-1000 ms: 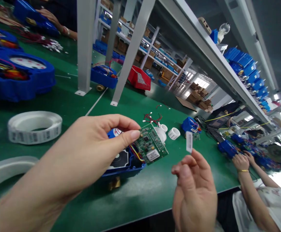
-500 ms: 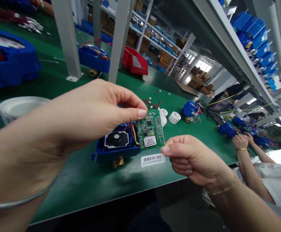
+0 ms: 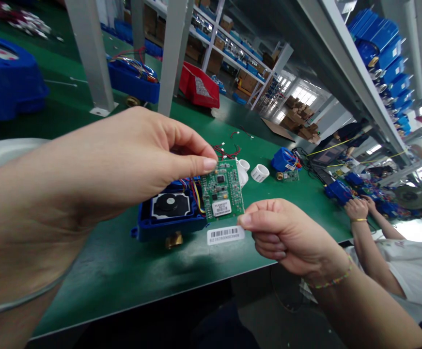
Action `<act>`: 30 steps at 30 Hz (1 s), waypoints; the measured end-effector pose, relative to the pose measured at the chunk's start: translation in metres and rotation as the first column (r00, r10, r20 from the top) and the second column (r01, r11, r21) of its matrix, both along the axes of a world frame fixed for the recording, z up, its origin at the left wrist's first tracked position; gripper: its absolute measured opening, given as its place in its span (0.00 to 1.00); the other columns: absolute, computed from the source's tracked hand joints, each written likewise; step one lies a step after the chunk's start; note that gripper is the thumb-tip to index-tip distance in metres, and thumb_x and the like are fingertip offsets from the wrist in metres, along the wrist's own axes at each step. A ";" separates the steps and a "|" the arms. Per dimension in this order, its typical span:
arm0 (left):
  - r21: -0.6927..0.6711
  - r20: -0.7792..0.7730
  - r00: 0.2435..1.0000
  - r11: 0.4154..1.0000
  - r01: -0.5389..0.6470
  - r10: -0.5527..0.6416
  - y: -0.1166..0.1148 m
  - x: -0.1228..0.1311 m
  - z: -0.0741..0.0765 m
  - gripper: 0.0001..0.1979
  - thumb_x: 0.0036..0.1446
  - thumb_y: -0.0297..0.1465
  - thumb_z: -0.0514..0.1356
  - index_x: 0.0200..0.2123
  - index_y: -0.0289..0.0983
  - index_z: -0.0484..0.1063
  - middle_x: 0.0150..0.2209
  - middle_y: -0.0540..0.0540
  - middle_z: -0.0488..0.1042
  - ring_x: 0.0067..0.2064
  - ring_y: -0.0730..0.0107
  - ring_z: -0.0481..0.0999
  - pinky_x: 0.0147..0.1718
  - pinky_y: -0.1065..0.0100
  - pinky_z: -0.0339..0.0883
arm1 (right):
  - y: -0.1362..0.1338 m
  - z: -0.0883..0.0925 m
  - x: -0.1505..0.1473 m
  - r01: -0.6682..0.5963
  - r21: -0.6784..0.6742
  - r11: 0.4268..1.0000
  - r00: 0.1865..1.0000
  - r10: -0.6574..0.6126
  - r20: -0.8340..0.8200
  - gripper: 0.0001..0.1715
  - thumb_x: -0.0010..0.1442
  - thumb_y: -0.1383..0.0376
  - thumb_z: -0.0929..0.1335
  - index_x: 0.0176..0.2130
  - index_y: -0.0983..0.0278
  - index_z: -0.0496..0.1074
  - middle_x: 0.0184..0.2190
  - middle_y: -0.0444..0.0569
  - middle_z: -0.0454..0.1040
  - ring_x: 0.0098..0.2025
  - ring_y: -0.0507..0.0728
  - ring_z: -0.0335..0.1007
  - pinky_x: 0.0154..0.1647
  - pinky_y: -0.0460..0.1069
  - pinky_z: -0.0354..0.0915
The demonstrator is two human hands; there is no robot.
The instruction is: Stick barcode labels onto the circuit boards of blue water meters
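Observation:
My left hand (image 3: 123, 160) pinches the top edge of a small green circuit board (image 3: 221, 195) and holds it upright above the table. Coloured wires run from the board into an open blue housing (image 3: 167, 218) with a brass fitting (image 3: 174, 239) beneath it. My right hand (image 3: 287, 235) is closed on the end of a white barcode label (image 3: 225, 234), held flat just below the board's lower edge. A small white sticker sits on the board's lower part.
The green table (image 3: 123, 271) carries two white label rolls (image 3: 260, 172), another blue unit (image 3: 283, 159), a red bin (image 3: 199, 87) and grey shelf posts (image 3: 87, 53). A white tape roll (image 3: 7, 150) lies at left. A co-worker's hands (image 3: 356, 209) work at right.
My right hand came down with the label, turned it level and brought it under the board. My left hand raised the board upright. The view has shifted toward the table's right.

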State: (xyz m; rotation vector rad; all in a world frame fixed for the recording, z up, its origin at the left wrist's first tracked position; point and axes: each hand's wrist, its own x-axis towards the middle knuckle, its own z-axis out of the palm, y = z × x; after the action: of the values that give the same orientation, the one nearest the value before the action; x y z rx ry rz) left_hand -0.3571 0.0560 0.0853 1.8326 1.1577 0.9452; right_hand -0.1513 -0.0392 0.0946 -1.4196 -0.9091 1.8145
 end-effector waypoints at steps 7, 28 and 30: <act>-0.020 -0.049 0.997 0.998 -0.060 0.059 -0.004 0.001 0.006 0.14 0.49 0.44 0.66 0.32 0.40 0.82 0.27 0.53 0.79 0.29 0.65 0.77 0.30 0.69 0.68 | 0.000 -0.001 -0.002 -0.005 -0.003 1.000 1.000 0.005 0.004 0.23 0.47 0.63 0.78 0.20 0.64 0.62 0.11 0.31 0.55 0.12 0.40 0.42 0.12 0.40 0.37; -0.117 0.736 0.652 0.983 -0.143 0.183 -0.028 0.012 -0.032 0.05 0.55 0.29 0.65 0.34 0.41 0.72 0.34 0.56 0.72 0.36 0.79 0.69 0.42 0.74 0.66 | -0.042 -0.075 -0.034 -0.155 0.742 0.652 0.780 -0.380 0.497 0.03 0.61 0.63 0.71 0.34 0.59 0.75 0.34 0.45 0.65 0.40 0.55 0.64 0.43 0.52 0.61; -0.107 0.737 0.656 0.986 -0.130 0.167 -0.029 0.013 -0.031 0.05 0.55 0.29 0.65 0.34 0.40 0.72 0.33 0.57 0.72 0.36 0.80 0.69 0.42 0.75 0.66 | -0.041 -0.086 -0.045 -0.161 0.767 0.621 0.730 -0.448 0.516 0.04 0.63 0.63 0.70 0.34 0.60 0.75 0.34 0.45 0.65 0.41 0.56 0.65 0.45 0.54 0.60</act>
State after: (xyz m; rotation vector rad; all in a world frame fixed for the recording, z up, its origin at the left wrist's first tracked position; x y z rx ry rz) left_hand -0.3440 0.0273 0.0546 1.0969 0.7806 1.5600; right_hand -0.1959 -0.0798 0.0088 -1.4577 -1.6201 0.5043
